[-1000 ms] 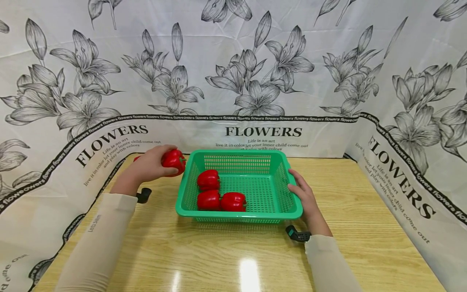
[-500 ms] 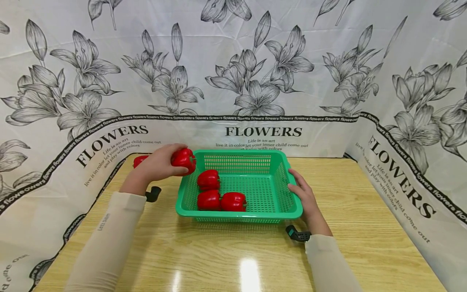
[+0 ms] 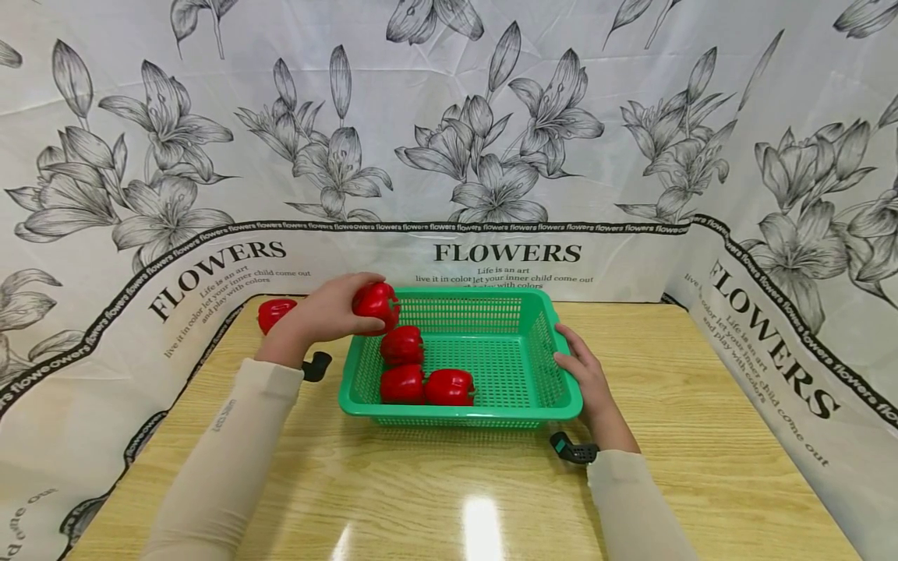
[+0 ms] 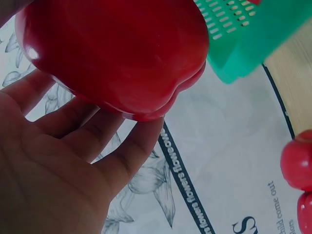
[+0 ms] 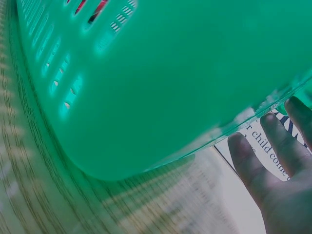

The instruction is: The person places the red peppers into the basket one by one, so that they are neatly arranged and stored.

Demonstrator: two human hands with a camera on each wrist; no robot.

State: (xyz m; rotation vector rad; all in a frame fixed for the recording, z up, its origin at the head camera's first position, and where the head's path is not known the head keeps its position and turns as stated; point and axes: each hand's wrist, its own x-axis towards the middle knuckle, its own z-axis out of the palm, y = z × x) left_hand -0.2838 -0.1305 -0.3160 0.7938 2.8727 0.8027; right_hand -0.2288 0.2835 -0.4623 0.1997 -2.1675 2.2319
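Observation:
My left hand [image 3: 335, 306] holds a red bell pepper [image 3: 377, 306] over the far left corner of a green plastic basket [image 3: 459, 413]. In the left wrist view, its fingers spread along the underside of this bell pepper [image 4: 117, 53]. Three more red bell peppers lie inside the basket, on its left side: one farther back [image 3: 402, 346], one at the front left [image 3: 401, 385] and one beside that [image 3: 450, 387]. My right hand [image 3: 589, 378] grips the basket's right rim, thumb over the edge; its fingertips touch the wall in the right wrist view, where the thumb is hidden.
Another red bell pepper [image 3: 275, 313] rests on the wooden table [image 3: 407, 491] at the back left, partly behind my left wrist. A white cloth [image 3: 505, 187] with flower prints hangs around the table's back and sides.
The left hand has carried its bell pepper rightward, from outside the basket's left rim to above its inside. The bell pepper on the table has come into fuller view. Right hand and basket keep still.

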